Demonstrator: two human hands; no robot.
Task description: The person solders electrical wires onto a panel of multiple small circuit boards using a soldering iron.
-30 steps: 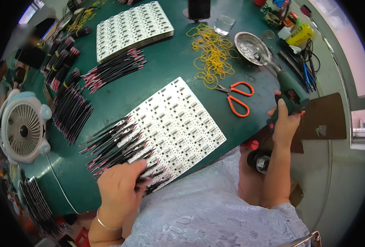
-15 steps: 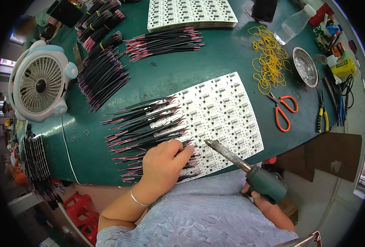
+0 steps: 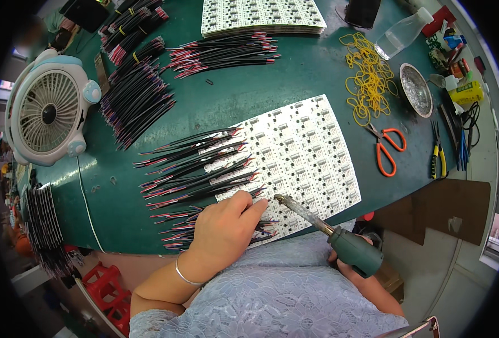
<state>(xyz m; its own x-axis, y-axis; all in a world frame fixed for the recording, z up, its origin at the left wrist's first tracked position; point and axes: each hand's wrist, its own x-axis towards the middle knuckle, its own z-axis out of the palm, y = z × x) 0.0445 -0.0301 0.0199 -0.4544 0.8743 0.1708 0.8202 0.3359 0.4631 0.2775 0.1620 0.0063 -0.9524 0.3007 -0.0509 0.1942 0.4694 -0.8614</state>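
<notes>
With the left hand [image 3: 224,228] pressed flat on wires [image 3: 196,169] and a soldering iron [image 3: 331,234] clenched in the right hand [image 3: 348,265] at lower centre, fingers could have been burned by its nearby tip.

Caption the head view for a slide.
Left hand pins wires on a white circuit panel; right hand brings a soldering iron in.

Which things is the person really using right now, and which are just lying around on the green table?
In use:
- soldering iron in the right hand
- white circuit panel
- black wires under the left hand

Lying about:
- orange scissors
- yellow rubber bands
- small fan
- plastic bottle
- metal dish
</notes>
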